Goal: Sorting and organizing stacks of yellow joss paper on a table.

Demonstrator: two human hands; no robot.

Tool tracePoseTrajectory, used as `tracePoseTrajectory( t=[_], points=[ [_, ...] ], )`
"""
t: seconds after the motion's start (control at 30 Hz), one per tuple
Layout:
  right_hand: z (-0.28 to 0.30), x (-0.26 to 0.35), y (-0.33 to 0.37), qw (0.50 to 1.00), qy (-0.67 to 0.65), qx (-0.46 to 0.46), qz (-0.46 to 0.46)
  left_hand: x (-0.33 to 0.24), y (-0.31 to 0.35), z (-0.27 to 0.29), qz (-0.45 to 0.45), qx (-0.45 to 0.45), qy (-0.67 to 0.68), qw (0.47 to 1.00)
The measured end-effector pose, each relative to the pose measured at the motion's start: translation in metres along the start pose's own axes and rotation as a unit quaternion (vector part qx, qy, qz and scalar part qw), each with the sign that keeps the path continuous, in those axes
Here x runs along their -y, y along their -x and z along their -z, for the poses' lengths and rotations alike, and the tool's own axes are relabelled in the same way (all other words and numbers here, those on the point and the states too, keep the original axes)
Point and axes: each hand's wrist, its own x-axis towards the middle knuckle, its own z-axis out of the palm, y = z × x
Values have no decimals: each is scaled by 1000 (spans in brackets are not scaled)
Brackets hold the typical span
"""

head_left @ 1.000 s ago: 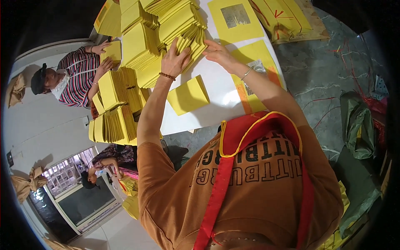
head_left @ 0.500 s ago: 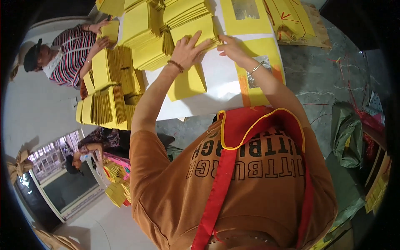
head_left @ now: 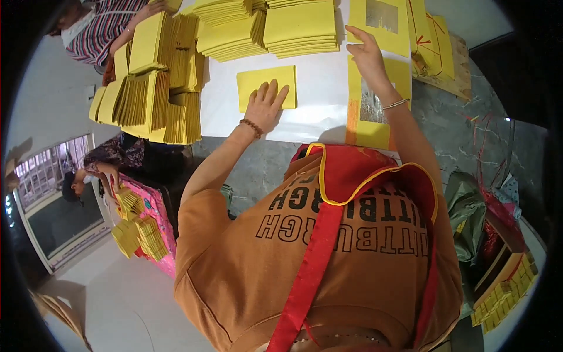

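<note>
My left hand [head_left: 265, 108] lies with its fingers spread on a folded yellow sheet of paper [head_left: 258, 80] near the middle of the white table top. My right hand [head_left: 369, 61] is farther right, over flat yellow sheets with silver patches; its fingers are apart and nothing shows in them. One such silver-patched sheet [head_left: 369, 134] lies partly under my right forearm. Just beyond the folded sheet stands a thick stack of folded yellow paper [head_left: 300, 26], its corner close to my right fingertips.
More folded yellow stacks [head_left: 143, 91] crowd the table's left end, beside a co-worker in a striped shirt [head_left: 99, 32]. Another person [head_left: 102, 167] handles yellow bundles on a pink cloth [head_left: 163, 223] at lower left. Tied yellow bundles [head_left: 431, 44] rest on a board at right.
My left hand has come off the stack and moved nearer onto the folded sheet. My right hand has left the stack's edge and moved right. The view has shifted.
</note>
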Motion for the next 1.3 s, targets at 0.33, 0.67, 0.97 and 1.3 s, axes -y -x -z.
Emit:
tracePoseTrajectory(
  t=[0.33,0.67,0.97,1.3],
  points=[
    [49,-24,13,996,-60,-26,-54,43,-23,81,21,-178,326,928],
    [-11,1,24,994,-63,83,-33,35,-173,38,21,-307,47,950],
    [-27,-20,8,996,-44,72,-11,23,-189,36,28,-195,46,979],
    [-16,-12,3,992,-81,88,-46,24,-183,33,60,26,220,973]
  ],
)
